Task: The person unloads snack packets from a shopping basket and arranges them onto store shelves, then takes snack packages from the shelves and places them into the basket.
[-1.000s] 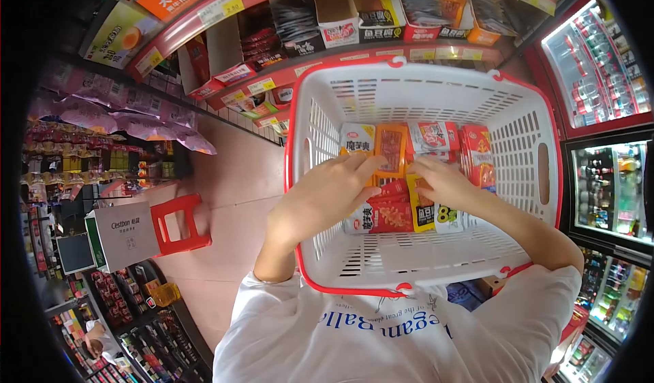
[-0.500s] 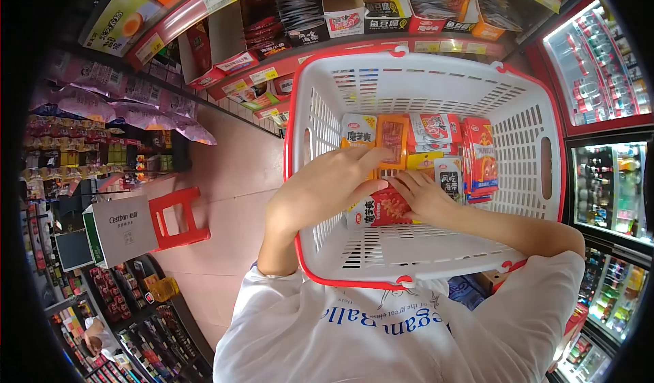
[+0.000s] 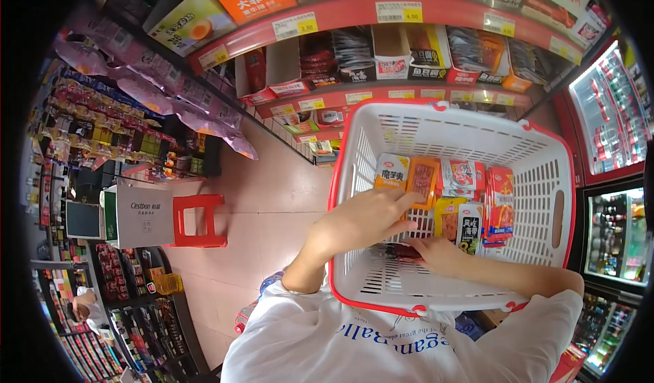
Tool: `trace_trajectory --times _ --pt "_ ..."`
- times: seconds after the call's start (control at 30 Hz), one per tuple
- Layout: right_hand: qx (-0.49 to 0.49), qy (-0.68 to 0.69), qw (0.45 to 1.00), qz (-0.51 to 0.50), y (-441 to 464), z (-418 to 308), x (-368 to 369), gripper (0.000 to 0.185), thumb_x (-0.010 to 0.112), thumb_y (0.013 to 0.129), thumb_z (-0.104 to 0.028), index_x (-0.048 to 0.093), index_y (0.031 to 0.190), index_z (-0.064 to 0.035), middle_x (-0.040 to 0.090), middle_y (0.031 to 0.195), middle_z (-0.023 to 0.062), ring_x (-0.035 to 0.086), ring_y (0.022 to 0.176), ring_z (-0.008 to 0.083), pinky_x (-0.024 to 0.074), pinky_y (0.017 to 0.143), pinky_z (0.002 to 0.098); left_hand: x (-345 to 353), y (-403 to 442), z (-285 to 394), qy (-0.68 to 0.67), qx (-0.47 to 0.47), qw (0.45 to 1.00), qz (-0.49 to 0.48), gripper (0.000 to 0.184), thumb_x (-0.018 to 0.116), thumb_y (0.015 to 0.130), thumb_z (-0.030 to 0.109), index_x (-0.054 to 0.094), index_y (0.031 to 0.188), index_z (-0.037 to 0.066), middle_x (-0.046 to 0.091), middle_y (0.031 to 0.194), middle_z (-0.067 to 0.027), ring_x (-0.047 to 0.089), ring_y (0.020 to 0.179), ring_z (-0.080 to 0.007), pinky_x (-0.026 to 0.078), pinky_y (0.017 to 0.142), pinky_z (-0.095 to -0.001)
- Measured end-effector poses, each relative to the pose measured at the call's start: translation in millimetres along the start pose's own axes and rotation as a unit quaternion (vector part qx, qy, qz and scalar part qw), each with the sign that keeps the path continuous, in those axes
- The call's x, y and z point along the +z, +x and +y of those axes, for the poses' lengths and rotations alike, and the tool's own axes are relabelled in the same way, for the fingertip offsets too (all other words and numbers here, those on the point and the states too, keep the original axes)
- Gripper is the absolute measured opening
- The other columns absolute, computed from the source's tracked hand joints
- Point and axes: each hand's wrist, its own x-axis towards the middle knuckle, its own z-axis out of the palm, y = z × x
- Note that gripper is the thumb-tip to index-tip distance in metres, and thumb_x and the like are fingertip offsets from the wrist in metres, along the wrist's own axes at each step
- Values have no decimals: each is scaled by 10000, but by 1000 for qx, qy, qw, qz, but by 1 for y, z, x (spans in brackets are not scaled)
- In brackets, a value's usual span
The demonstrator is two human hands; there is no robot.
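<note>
Snack packets lie in rows inside a white shopping basket (image 3: 344, 274) with a red rim. Over the basket's left part, my left hand (image 3: 357, 223) reaches in, thumb apart from its fingers. Its fingertips rest at the lower edge of an orange snack packet (image 3: 424, 177). My right hand (image 3: 439, 255) is closed on the end of a dark red snack packet (image 3: 403, 250), seen nearly edge-on. Just beyond that hand lie a yellow packet (image 3: 447, 218) and a black-and-white packet (image 3: 470, 226). A white-and-orange packet (image 3: 392, 169) sits at the far left.
Red packets (image 3: 501, 202) are stacked on the basket's right side. Ahead is a shelf (image 3: 354, 22) with boxed snacks and price tags. Drink fridges (image 3: 610, 128) stand at right. At left are hanging snack bags (image 3: 146, 83), a red stool (image 3: 199, 221) and a Cestbon carton (image 3: 144, 216).
The view has shifted, so the basket appears lower and further right. The red packet that lay flat under my right hand is now tipped on edge in its fingers.
</note>
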Motion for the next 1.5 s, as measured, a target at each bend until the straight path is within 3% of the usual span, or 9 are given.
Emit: trace_trajectory --times 0.13,0.47,0.63,0.87,1.07,1.1,1.33,1.4,1.5 --pt "1 59 998 2 0 1 1 463 630 796 -177 462 1205 -41 628 903 157 635 856 357 527 690 465 -2 0 1 -1 11 1000 -2 392 551 934 273 480 1240 40 610 1065 -164 608 954 -357 503 804 -426" --pt "72 137 988 4 3 -1 -3 477 608 849 -198 448 1267 -36 637 992 223 625 894 406 501 770 473 1 -2 -3 3 57 997 60 370 545 938 282 503 1223 51 609 1112 -158 612 973 -350 503 811 -418" --pt "74 118 960 -241 25 -7 -95 568 645 861 -299 428 1333 -69 613 1087 233 608 997 358 475 853 418 -14 -4 2 -120 78 972 186 268 555 933 198 570 1140 29 639 1077 -145 633 962 -316 502 841 -378" --pt "66 264 962 -20 20 -6 -188 620 742 802 -245 455 1296 -3 602 1162 113 581 1072 193 451 946 328 -30 -10 -7 -408 94 848 325 187 539 939 84 566 1109 10 632 1045 -81 609 990 -158 458 883 -309" --pt "98 362 905 199 65 -25 -204 514 713 821 -142 455 1252 -32 603 1116 67 597 997 115 484 896 297 -32 -10 -22 -265 77 809 519 683 608 878 105 267 1466 36 428 1405 -136 446 1269 -231 349 1041 -376" --pt "89 362 903 215 75 -38 -205 514 684 839 -107 443 1283 -16 601 1139 70 597 1013 122 483 904 302 -32 -13 -28 -253 64 819 511 795 620 875 105 147 1511 52 353 1470 -146 426 1291 -241 351 1045 -377" --pt "-37 208 941 263 160 -71 -199 553 687 859 -133 419 1314 33 579 1209 112 551 1103 137 453 934 298 -27 -11 -59 -383 120 780 481 732 596 923 143 109 1459 33 432 1359 -192 513 1203 -258 434 979 -378" --pt "-65 208 950 223 175 -95 -205 524 651 883 -160 410 1302 44 552 1213 161 549 1132 208 426 961 325 -27 -11 -66 -415 130 732 525 604 496 957 49 131 1437 57 419 1329 -163 466 1217 -220 439 957 -343" --pt "-162 -10 964 208 201 -102 -205 449 544 928 -189 409 1294 33 482 1230 190 481 1180 339 379 995 380 -31 -15 -80 -424 120 676 591 512 460 989 78 199 1425 20 434 1316 -123 424 1217 -177 327 1030 -299"
